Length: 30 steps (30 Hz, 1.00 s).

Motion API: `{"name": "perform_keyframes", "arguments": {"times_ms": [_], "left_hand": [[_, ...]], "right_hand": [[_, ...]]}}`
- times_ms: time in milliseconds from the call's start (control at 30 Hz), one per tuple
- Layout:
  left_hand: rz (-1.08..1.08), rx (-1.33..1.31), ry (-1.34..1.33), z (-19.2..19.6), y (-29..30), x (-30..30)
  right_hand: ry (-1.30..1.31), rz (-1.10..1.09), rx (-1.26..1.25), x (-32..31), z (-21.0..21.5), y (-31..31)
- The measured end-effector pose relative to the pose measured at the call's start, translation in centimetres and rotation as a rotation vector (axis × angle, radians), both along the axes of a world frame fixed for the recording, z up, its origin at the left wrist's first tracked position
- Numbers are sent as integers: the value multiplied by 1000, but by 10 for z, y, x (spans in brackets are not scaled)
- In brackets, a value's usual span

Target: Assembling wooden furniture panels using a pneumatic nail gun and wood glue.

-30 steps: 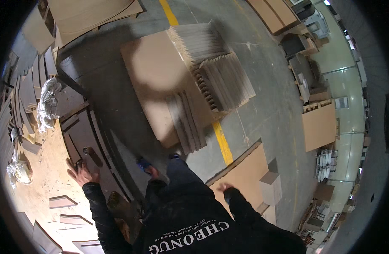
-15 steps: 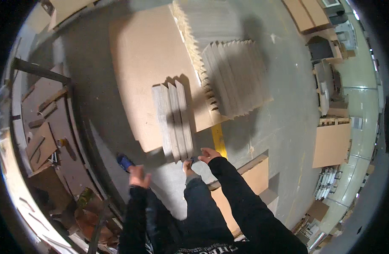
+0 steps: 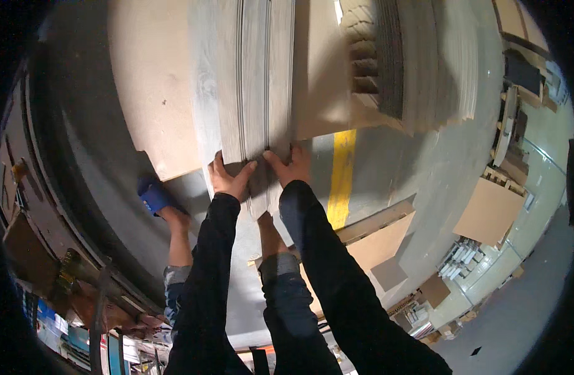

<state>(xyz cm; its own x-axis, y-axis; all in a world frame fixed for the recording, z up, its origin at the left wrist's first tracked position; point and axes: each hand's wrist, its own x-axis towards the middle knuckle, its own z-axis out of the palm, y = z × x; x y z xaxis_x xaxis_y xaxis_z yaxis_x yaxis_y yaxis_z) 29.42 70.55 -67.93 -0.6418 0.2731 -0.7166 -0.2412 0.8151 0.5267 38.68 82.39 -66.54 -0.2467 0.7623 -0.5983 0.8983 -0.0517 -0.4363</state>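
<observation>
A blue rubbery slipper (image 3: 154, 195) sits left of centre, below a flat, matt tan board (image 3: 152, 81). The wood-grain planks (image 3: 255, 94) lie over that board, running from the frame's middle to its top edge: long, straight, grey-brown, with dark grooves between. My left grip (image 3: 229, 181) is clamped on their near end, fingers down the left side, thumb on top. My right grip (image 3: 291, 167) clamps the opposite side, its thumb turned inward. I judge an even inward squeeze best, since narrow lengths could slide along one another; the far end probably wants careful balancing. Right of them a painted yellow line (image 3: 343, 175) crosses smooth grey floor, and at upper right stands a ridged grey stack (image 3: 424, 62).
</observation>
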Motion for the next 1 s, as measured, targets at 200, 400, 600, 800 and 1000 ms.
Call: {"name": "perform_keyframes", "arguments": {"times_ms": [200, 400, 600, 800, 1000], "left_hand": [[84, -14, -15, 4, 10, 11], [227, 83, -57, -18, -16, 33], [99, 11, -53, -5, -79, 73], [294, 232, -236, -10, -140, 105], [375, 312, -583, -3, -140, 90]], "right_hand": [[147, 27, 86, 11, -10, -7], [99, 60, 191, 21, -8, -26], [68, -125, -173, 57, 15, -74], [40, -96, -55, 95, 8, -142], [371, -476, -497, 135, -28, -129]]}}
